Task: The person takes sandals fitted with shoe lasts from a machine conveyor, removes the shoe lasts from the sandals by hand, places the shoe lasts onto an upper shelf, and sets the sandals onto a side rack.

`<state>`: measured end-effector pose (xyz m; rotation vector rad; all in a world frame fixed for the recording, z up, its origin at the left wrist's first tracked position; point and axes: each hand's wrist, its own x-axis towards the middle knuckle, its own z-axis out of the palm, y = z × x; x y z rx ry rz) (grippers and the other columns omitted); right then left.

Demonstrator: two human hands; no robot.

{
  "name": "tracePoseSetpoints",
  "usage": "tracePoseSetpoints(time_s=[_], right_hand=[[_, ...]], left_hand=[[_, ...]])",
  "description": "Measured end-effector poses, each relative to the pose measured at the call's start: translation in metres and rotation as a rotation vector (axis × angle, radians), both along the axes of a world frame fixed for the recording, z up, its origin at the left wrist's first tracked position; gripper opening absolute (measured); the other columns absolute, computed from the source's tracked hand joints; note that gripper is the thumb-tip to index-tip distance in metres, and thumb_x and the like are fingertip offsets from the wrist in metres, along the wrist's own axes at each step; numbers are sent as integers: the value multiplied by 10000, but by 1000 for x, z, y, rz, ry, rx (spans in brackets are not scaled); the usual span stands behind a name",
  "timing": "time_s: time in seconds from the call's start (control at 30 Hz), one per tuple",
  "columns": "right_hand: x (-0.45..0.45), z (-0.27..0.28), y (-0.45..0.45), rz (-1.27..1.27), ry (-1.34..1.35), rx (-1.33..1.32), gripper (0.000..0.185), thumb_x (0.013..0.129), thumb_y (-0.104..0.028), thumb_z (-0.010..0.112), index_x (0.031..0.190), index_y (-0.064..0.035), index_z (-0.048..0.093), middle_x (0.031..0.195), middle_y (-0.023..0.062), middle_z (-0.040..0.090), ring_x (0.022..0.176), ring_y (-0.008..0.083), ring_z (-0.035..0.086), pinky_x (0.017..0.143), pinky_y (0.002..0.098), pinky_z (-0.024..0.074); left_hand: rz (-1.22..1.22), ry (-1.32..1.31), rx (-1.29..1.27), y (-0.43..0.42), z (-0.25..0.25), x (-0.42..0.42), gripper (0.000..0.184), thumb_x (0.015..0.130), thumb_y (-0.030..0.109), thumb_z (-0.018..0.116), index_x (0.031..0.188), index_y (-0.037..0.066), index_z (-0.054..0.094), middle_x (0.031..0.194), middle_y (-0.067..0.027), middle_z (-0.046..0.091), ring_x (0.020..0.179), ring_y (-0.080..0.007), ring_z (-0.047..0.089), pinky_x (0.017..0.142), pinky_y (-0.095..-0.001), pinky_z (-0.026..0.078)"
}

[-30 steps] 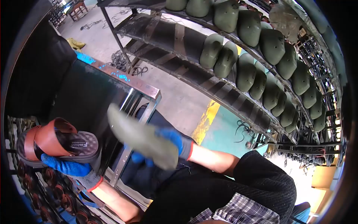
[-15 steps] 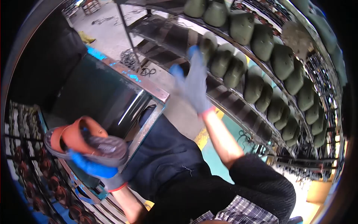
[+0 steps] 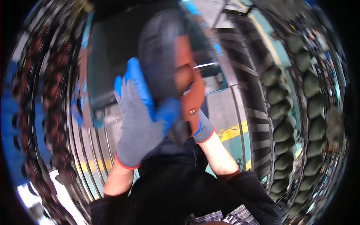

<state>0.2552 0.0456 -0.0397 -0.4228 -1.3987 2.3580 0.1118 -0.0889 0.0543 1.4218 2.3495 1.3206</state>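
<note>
A brown sandal with a dark sole [image 3: 159, 63] is upright in front of me, blurred by motion, its straps facing right. My right hand [image 3: 204, 129], in a grey and blue glove, is at its lower right and holds it; most of those fingers are hidden behind the straps. On the sole side, my left hand [image 3: 140, 116] has its fingers stretched upward and spread beside the sandal. Blue glove material shows across the lower sole; blur hides whose fingers these are.
Behind the sandal is a dark machine surface or belt [image 3: 116, 48] with a worn metal frame [image 3: 225, 67]. Racks of dark brown footwear [image 3: 56, 93] stand at left. Shelves at right hold rows of green shoe forms [image 3: 283, 129]. Metal bars [image 3: 92, 150] lie at lower left.
The view has swung left. My right hand has let go of the green form and come back to the sandal. The sandal has been raised and turned upright, and my left hand's fingers have spread.
</note>
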Motion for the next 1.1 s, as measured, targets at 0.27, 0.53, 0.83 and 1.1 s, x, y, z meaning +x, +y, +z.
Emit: tracePoseSetpoints(time_s=[0.27,0.53,0.83,1.1], right_hand=[[-44,-18,-108,608,96,-681,644,1055,-145,662,1641,-23,424,1559,188,571,1405,300,589,1153,404,485],[-77,74,-231,1015,387,753,637,1008,-153,731,1589,-6,517,1562,246,573,1456,368,569,1183,465,465],[-80,68,-217,1151,-1,581,434,1012,-106,743,1427,-8,660,1374,211,698,1189,303,713,1010,386,574],[-22,42,-37,229,-157,1018,420,1001,-152,749,1390,-7,685,1368,221,716,1252,394,689,1116,447,529]], left_hand=[[323,115,147,-132,45,42,1354,605,424,1006,1640,-93,301,1581,-282,445,1368,-456,515,1155,-572,395],[861,-655,509,-307,-62,138,941,930,144,843,1689,49,295,1568,-100,531,1410,-220,553,1142,-407,486],[1533,-59,-233,-620,-108,23,496,1077,307,623,1437,-26,550,1282,-202,695,1172,-328,681,1069,-468,521],[1253,-78,-958,-576,-74,-70,528,1061,257,642,1513,-7,569,1375,-138,681,1243,-234,643,1117,-383,472]])
